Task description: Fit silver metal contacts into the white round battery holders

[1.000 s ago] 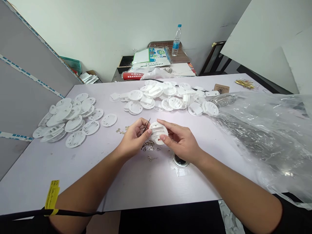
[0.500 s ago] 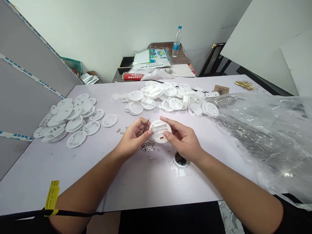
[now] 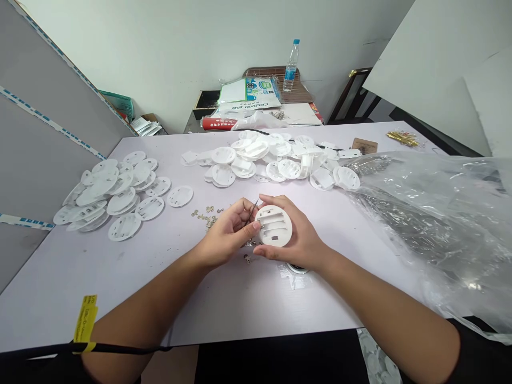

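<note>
My right hand (image 3: 298,232) curls around a round white plastic battery base (image 3: 279,239), fingers behind its far edge and thumb along its near side. Parallel slots and a small rectangular hole face up toward me. At its left edge, my left hand (image 3: 230,232) pinches a thin dark pointed tool (image 3: 252,210), probably tweezers, and its thumb tip meets the rim. Small metal contacts (image 3: 208,218) lie on the table beyond my left hand, with more partly hidden beneath the hands. A round dark-centred piece (image 3: 298,269) is mostly covered by my right hand.
White discs (image 3: 124,226) are heaped at left, and more white bases (image 3: 244,168) across the back. A large clear plastic bag (image 3: 436,229) of metal parts covers the right side. Gold-coloured pieces (image 3: 402,138) lie far right. A water bottle (image 3: 291,66) stands behind the table.
Both hands have shifted slightly right and nearer with the base. My right thumb has slid off the base's face to its near edge. The dark-centred piece is now mostly covered.
</note>
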`<state>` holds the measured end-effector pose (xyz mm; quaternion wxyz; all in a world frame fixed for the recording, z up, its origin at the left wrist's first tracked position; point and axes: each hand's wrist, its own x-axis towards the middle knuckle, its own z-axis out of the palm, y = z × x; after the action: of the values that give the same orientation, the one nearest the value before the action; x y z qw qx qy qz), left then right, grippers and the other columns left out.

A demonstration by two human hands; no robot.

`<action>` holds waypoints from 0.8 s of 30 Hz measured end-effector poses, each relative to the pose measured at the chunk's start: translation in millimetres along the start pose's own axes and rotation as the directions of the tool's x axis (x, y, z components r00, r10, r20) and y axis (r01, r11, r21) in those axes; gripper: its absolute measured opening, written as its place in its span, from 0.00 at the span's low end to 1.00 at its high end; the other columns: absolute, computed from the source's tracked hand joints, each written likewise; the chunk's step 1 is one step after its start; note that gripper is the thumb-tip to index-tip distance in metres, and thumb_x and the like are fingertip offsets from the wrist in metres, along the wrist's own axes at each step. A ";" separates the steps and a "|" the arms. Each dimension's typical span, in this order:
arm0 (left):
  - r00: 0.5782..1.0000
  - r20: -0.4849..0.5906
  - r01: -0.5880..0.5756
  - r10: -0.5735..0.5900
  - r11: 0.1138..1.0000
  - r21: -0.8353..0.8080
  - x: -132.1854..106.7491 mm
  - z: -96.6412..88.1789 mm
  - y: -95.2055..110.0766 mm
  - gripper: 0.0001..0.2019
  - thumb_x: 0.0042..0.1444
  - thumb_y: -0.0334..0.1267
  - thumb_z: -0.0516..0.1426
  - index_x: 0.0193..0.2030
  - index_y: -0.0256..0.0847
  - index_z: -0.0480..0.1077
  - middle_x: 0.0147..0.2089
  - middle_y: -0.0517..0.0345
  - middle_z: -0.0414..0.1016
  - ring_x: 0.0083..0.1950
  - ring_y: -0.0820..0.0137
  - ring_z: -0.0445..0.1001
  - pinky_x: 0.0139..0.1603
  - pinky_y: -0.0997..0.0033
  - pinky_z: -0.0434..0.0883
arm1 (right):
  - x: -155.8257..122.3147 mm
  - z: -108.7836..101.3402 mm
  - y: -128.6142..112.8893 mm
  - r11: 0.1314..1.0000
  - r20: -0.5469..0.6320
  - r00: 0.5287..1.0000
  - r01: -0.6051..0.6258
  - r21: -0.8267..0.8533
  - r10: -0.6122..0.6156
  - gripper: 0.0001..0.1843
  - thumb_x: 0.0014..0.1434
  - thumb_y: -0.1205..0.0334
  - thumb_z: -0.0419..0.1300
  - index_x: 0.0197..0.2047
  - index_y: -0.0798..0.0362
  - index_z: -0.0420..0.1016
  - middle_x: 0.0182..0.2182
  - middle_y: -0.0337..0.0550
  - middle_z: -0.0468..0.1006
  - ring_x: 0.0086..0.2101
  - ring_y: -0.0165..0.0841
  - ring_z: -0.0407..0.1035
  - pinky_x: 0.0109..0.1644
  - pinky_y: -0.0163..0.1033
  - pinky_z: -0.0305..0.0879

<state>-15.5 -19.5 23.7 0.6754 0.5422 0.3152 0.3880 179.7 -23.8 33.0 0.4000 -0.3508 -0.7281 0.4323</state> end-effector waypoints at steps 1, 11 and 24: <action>1.000 0.005 0.003 -0.003 1.000 0.020 -0.6 1.2 -0.3 0.14 0.63 0.47 0.59 0.42 0.41 0.60 0.32 0.63 0.63 0.26 0.79 0.60 0.27 0.75 0.60 | -0.1 0.0 -0.4 0.999 -0.007 1.000 0.017 -0.029 -0.017 0.43 0.46 0.54 0.76 0.63 0.45 0.65 0.53 0.47 0.71 0.52 0.41 0.69 0.57 0.48 0.69; 0.977 -0.076 -0.032 0.198 0.492 0.870 -2.6 -14.0 -3.4 0.16 0.69 0.37 0.46 0.56 0.44 0.72 0.44 0.54 0.71 0.37 0.70 0.70 0.37 0.70 0.66 | 6.8 -18.5 3.9 0.835 0.091 0.976 -0.120 -0.537 0.198 0.27 0.53 0.58 0.67 0.53 0.48 0.63 0.45 0.44 0.75 0.39 0.38 0.71 0.43 0.43 0.66; 0.949 0.132 -0.201 0.285 0.229 0.953 3.4 -18.9 -31.4 0.27 0.54 0.24 0.49 0.53 0.50 0.78 0.37 0.56 0.74 0.28 0.74 0.64 0.27 0.74 0.57 | 5.8 -17.7 12.2 0.838 0.170 0.957 -0.111 -0.533 0.235 0.17 0.51 0.65 0.62 0.41 0.49 0.60 0.39 0.35 0.69 0.21 0.22 0.59 0.34 0.36 0.58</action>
<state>-24.1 -10.8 -11.1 0.1316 0.8660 0.4196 0.2381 194.8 -8.1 28.9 0.1634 -0.4582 -0.8235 0.2921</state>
